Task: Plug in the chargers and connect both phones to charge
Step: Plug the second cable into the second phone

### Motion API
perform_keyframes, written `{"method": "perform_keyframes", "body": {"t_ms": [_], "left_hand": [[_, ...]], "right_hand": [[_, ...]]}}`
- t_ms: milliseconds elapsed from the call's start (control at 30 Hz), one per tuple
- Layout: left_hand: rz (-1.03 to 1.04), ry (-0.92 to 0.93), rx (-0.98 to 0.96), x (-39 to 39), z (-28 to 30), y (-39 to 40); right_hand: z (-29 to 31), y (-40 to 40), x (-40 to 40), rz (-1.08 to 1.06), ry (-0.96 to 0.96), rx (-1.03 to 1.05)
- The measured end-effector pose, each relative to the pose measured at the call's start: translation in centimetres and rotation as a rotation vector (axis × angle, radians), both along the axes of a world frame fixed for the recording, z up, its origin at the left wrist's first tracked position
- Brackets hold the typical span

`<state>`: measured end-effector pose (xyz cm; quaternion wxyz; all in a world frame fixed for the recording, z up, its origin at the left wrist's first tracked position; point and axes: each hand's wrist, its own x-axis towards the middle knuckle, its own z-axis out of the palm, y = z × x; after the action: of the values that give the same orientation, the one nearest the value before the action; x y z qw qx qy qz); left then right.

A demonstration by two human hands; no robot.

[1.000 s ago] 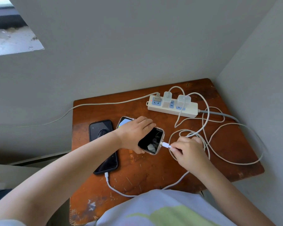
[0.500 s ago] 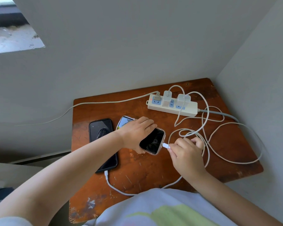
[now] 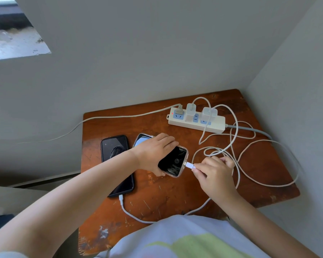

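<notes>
Your left hand (image 3: 155, 153) lies over the phone in the clear case (image 3: 172, 161) near the middle of the table (image 3: 175, 192), fingers wrapped around its edges and pinning it down. Your right hand (image 3: 213, 174) pinches the white cable plug (image 3: 189, 165) at the phone's end; whether it is fully seated cannot be told. The black phone (image 3: 116, 155) rests beside the left edge, its cable (image 3: 127, 211) already in. Two white chargers (image 3: 191, 112) sit in the power strip (image 3: 196, 121) by the far edge.
</notes>
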<state>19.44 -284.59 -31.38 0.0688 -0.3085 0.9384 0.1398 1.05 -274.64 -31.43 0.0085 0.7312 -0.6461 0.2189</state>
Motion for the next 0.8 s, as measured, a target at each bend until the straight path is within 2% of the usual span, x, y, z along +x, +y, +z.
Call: {"method": "perform_keyframes", "body": {"t_ms": [200, 500, 800], "left_hand": [[0.011, 0.008, 0.026, -0.2, -0.2, 0.2], [0.008, 0.009, 0.022, -0.3, -0.2, 0.4], [-0.043, -0.009, -0.042, -0.4, -0.6, 1.0]], "right_hand": [[0.5, 0.3, 0.3, 0.009, 0.091, 0.014], [0.5, 0.1, 0.2, 0.034, 0.051, 0.011], [-0.1, 1.4, 0.9, 0.031, 0.121, -0.052]]}}
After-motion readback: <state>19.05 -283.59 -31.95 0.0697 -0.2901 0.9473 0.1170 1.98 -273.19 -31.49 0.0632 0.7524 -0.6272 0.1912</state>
